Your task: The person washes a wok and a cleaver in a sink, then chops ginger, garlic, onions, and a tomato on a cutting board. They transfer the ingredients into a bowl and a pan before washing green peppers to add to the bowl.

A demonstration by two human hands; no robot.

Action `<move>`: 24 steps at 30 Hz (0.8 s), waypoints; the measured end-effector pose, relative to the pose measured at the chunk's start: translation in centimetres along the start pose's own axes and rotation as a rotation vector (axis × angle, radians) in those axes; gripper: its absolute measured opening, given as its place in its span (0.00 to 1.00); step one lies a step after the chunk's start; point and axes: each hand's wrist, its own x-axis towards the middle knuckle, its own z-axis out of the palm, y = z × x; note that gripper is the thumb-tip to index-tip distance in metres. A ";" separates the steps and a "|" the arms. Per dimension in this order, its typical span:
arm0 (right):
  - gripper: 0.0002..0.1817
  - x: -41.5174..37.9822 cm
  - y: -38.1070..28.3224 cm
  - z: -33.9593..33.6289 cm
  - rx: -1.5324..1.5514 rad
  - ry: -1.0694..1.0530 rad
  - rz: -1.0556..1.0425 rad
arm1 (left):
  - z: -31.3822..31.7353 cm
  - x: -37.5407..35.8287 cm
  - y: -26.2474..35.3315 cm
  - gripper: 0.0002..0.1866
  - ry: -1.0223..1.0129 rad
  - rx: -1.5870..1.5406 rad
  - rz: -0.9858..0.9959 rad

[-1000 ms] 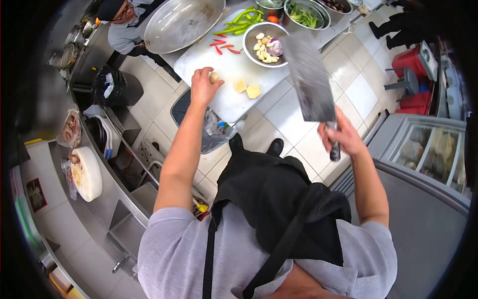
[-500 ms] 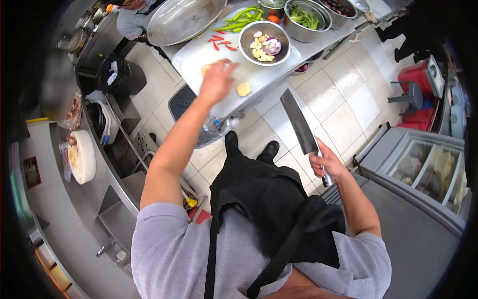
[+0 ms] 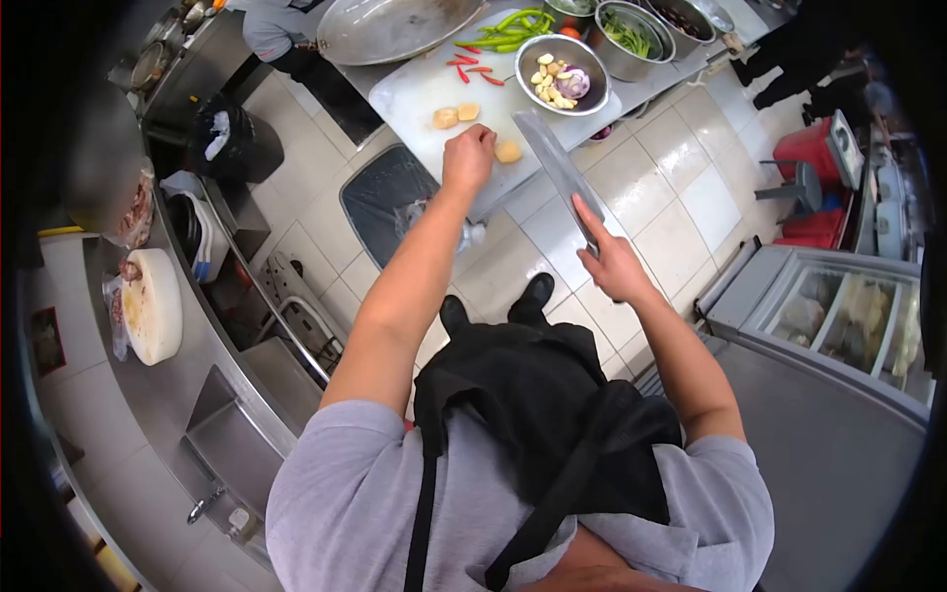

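Note:
My right hand (image 3: 617,266) grips a large kitchen knife (image 3: 554,163), its wide blade pointing forward to the board's right edge. My left hand (image 3: 470,160) is curled closed over the near part of the white cutting board (image 3: 414,91). Just right of its fingertips lies a pale yellow piece, perhaps peeled ginger (image 3: 508,151); whether the fingers touch it or hold anything is hidden. Two similar pieces (image 3: 456,115) rest beyond that hand. Farther back are red chilies (image 3: 464,69), long green peppers (image 3: 513,32) and a steel bowl (image 3: 526,71) with garlic cloves and a purple onion.
Behind the board stand a large oval metal tray (image 3: 340,44) and bowls of greens (image 3: 627,32). A lined bin (image 3: 367,212) sits below the table's left side. A glass-topped freezer (image 3: 755,271) is at right, a steel sink counter (image 3: 247,424) at left. Other people stand at the far side.
My left hand has moved nearer the single pale piece, curling its fingers, and uncovered two others. My right hand has brought the knife forward and left, up to the board. The view has shifted slightly.

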 end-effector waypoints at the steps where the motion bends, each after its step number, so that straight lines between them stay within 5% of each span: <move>1: 0.47 0.6 0.2 1.0 -0.105 0.039 -0.018 | 0.2 -0.4 -0.9 0.11 -0.010 -0.014 -0.004; 4: 0.47 1.4 0.9 3.5 -0.138 0.158 -0.127 | 1.2 -1.3 -2.8 0.12 0.058 -0.043 0.327; 8: 0.48 -0.1 -1.1 5.5 -0.069 0.281 -0.101 | -0.5 -3.1 -0.6 0.17 -0.115 0.123 0.222; 9: 0.48 -1.0 -2.8 5.3 -0.007 0.234 0.066 | -0.4 -4.5 -1.1 0.17 -0.118 0.116 0.227; 11: 0.48 -2.2 -3.9 5.7 0.060 0.210 0.229 | -0.3 -8.8 -2.6 0.17 0.038 0.360 0.418; 13: 0.48 -3.2 -3.2 6.7 0.026 0.241 0.099 | 0.8 -13.7 -4.4 0.17 0.024 0.443 0.711; 15: 0.48 -2.7 -2.1 8.0 -0.056 0.286 0.021 | -0.3 -16.6 -4.0 0.17 -0.183 0.195 0.971; 19: 0.47 -0.9 -2.8 8.7 -0.141 0.327 -0.070 | -0.2 -14.5 -4.7 0.17 -0.260 0.082 0.926; 21: 0.47 -0.2 -3.7 8.7 -0.111 0.363 -0.137 | -2.4 -10.1 -2.3 0.25 -0.180 0.105 0.427; 24: 0.47 0.2 -5.4 8.7 0.190 0.298 0.153 | -1.2 -4.6 -0.7 0.33 0.072 0.057 0.447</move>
